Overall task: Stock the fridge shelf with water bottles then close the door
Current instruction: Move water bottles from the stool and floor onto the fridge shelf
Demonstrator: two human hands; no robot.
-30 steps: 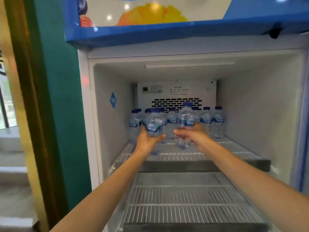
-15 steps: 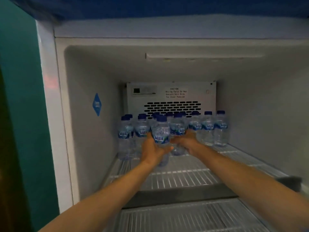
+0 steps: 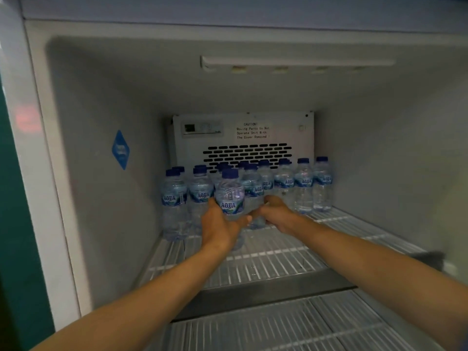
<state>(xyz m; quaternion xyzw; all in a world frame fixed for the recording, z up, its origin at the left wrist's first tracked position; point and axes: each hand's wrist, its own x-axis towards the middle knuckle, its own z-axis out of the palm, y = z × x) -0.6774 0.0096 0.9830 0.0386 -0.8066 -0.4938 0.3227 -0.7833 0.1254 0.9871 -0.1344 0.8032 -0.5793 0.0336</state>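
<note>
Both my arms reach into the open fridge over the top wire shelf [image 3: 266,259]. My left hand [image 3: 217,226] grips a clear water bottle [image 3: 230,196] with a blue cap and an AQUA label, held upright just in front of the stocked rows. My right hand [image 3: 277,214] is curled around a second bottle [image 3: 253,191] right beside it, its lower part hidden by my fingers. Several more bottles [image 3: 304,183] stand in rows at the back of the shelf, from the left wall to right of the middle.
A white fan cover with black vent slots [image 3: 247,153] fills the back wall behind the bottles. A lower wire shelf [image 3: 291,325] lies beneath. The fridge's left side wall [image 3: 101,186] carries a blue diamond sticker. A light bar [image 3: 296,62] hangs from the ceiling.
My head has moved closer to the fridge, so the shelf fills more of the view. Both hands have carried their bottles deeper, down against the rows at the back.
</note>
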